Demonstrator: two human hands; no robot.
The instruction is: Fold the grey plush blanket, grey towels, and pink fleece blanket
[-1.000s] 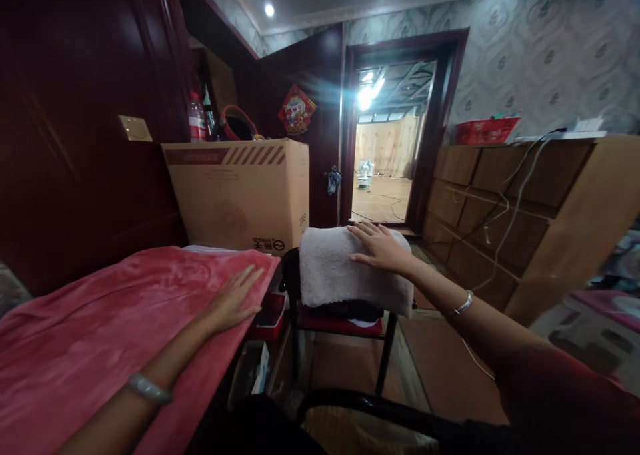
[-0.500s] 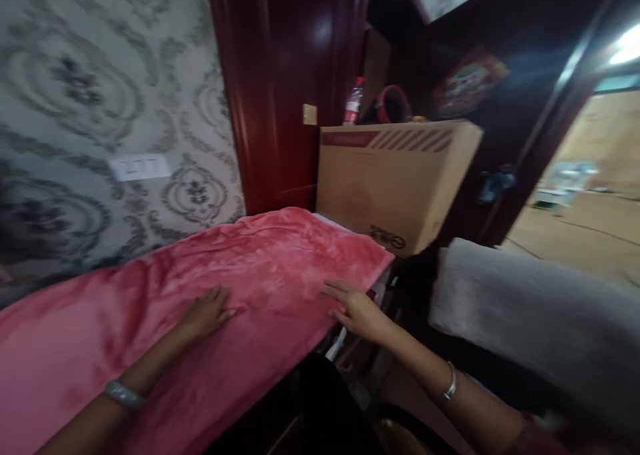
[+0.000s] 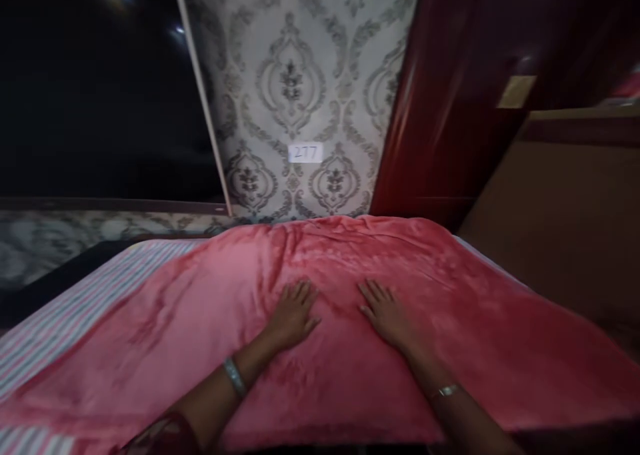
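Observation:
A pink plush blanket (image 3: pixel 210 348) lies spread out before me, with folds and wrinkles toward its far side. My left hand (image 3: pixel 293 313) rests flat on it near the middle, fingers spread, a bangle at the wrist. Just to the right, my right hand (image 3: pixel 386 311) also lies flat on the plush, fingers apart, with a silver bracelet on that wrist. Neither hand grips the fabric. Under the blanket, a striped cloth (image 3: pixel 107 295) shows along the left side and at the near left corner.
Patterned wallpaper (image 3: pixel 290 35) with a paper label (image 3: pixel 305 152) reading 277 rises behind. A large dark screen (image 3: pixel 95 101) hangs at the left. On the right stand a dark red wood panel (image 3: pixel 440 128) and a big cardboard box (image 3: pixel 565 221).
My view has swung left, bringing the screen and striped cloth into sight. Both hands now lie closer together around the blanket's middle; the right hand has come away from its edge.

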